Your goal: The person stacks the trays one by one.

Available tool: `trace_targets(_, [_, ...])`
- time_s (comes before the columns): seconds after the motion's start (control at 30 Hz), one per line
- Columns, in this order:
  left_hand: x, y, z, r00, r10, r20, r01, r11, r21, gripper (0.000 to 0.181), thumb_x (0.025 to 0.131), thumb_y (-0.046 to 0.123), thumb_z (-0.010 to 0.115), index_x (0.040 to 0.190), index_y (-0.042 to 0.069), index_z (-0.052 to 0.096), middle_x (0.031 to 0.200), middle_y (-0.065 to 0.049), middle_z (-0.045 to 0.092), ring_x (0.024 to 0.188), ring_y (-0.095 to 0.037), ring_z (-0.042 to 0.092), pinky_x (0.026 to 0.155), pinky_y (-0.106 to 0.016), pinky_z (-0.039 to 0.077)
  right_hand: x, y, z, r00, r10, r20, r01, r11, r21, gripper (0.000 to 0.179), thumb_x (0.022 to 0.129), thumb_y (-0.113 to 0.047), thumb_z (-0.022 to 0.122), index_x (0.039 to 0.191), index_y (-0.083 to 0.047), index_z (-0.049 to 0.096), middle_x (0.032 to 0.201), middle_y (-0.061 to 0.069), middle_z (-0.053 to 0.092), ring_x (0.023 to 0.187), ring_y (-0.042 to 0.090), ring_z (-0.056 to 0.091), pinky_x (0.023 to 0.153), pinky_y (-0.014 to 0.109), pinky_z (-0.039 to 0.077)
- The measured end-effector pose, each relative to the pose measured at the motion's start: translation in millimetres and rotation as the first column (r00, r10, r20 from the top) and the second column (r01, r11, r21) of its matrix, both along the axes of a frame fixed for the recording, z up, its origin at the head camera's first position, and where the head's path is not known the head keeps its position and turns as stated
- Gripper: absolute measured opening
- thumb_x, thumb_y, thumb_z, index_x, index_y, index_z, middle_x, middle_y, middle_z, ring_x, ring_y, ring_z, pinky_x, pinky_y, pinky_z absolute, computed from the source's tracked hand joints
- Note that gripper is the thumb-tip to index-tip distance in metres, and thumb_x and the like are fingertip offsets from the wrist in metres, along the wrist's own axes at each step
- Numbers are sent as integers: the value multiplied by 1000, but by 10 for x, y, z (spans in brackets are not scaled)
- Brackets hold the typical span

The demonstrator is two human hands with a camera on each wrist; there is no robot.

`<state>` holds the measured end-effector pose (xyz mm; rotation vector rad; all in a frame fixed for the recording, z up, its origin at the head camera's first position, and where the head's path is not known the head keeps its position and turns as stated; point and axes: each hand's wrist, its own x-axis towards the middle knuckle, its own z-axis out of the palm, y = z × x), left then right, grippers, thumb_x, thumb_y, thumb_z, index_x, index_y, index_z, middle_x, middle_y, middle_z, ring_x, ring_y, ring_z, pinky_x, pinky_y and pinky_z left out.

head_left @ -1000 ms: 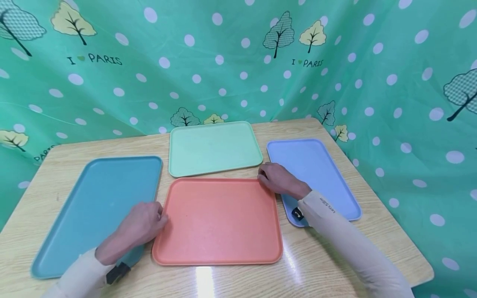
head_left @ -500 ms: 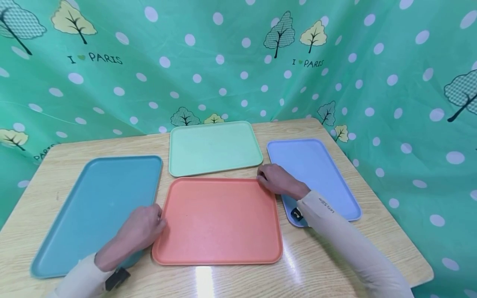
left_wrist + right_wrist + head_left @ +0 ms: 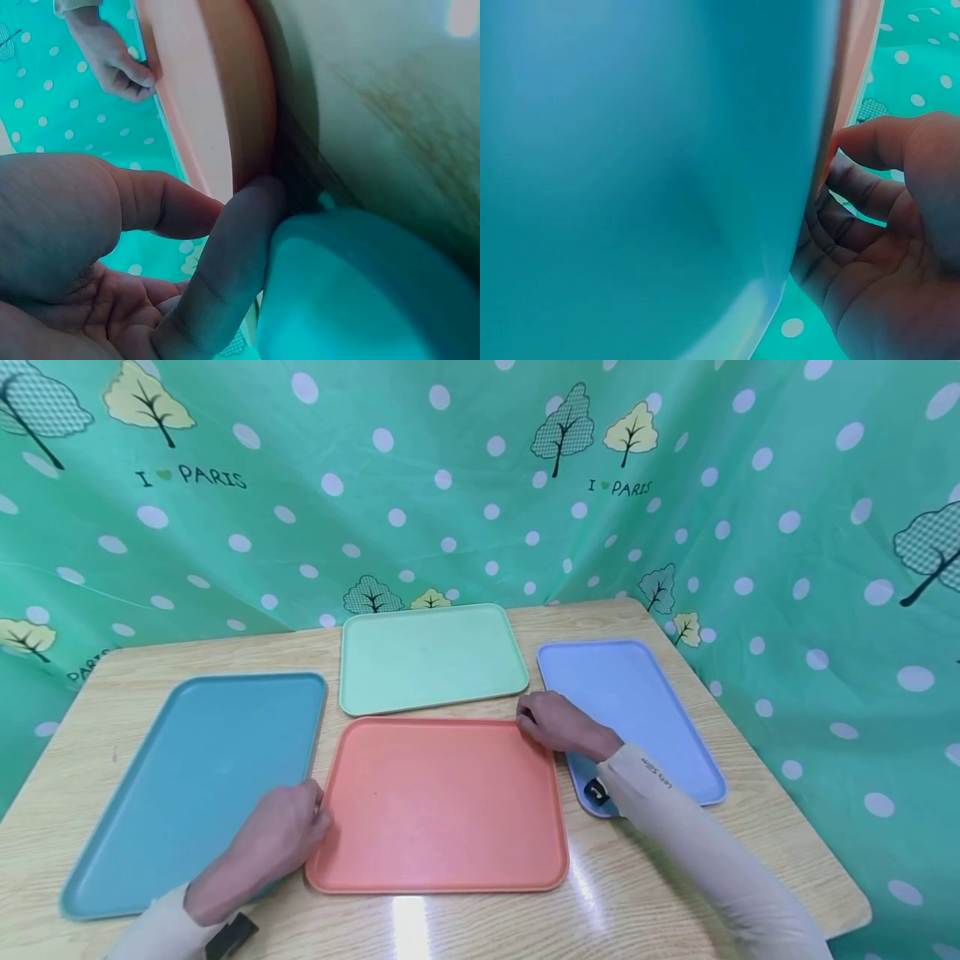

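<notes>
A red tray (image 3: pixel 442 802) lies on the table in the middle of the head view, wider than deep. At its left edge my left hand (image 3: pixel 281 827) pinches the rim between thumb and forefinger. In the left wrist view the forefinger sits low against the outer wall of the red tray (image 3: pixel 247 90), and the thumb (image 3: pixel 187 206) meets the rim. My right hand (image 3: pixel 558 720) pinches the far right corner of the same tray. The right wrist view shows its thumb (image 3: pixel 874 142) on the rim, other fingers partly hidden behind the blue tray (image 3: pixel 630 150).
A teal tray (image 3: pixel 225 752) lies left, under my left forearm. Behind the red tray is a pale green tray (image 3: pixel 431 660). The periwinkle tray (image 3: pixel 618 685) lies right, partly under my right wrist. A dotted green curtain (image 3: pixel 450 485) borders the wooden table (image 3: pixel 787 860).
My left hand has slid a little toward the front along the red tray's left edge. The right hand has shifted only slightly at its corner. The trays stay almost where they were.
</notes>
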<state>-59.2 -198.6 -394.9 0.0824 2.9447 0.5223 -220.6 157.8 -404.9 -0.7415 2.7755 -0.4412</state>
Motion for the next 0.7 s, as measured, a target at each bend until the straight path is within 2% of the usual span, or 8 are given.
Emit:
trace_targets(0.17, [52,-3,6,1000,-6,-1,6,1000,4,10,86,8,59,77,2,60,58,-1,49,52,-15,44,46,-28,36,-7,-14,13,1000,-13,23,13,1000,15,20,101,-18,48,92,-12,66,79,1,61,71,14,54,64,27,45])
trace_targets(0.43, [142,-13,22,996,14,93,-15,1000,14,12,87,10,60,90,-1,63,61,-1,54,54,-13,48,45,-27,39,-2,-17,16,999,-21,24,21,1000,23,22,101,-19,47,90,-13,65,78,0,60,71,14,54,65,28,45])
trace_targets(0.6, [156,-6,22,991,31,129,-33,999,14,15,86,7,61,97,-4,62,60,-1,52,54,-13,48,46,-27,39,0,-19,3,1000,-25,19,24,999,26,21,101,-19,47,91,-13,65,79,0,60,72,15,54,66,28,45])
trace_targets(0.7, [159,-6,19,991,30,129,-32,999,14,18,84,5,61,99,-5,61,59,0,51,53,-13,48,46,-27,38,2,-24,1,1000,-22,20,22,999,27,21,100,-18,47,91,-13,65,79,0,61,72,15,54,67,28,45])
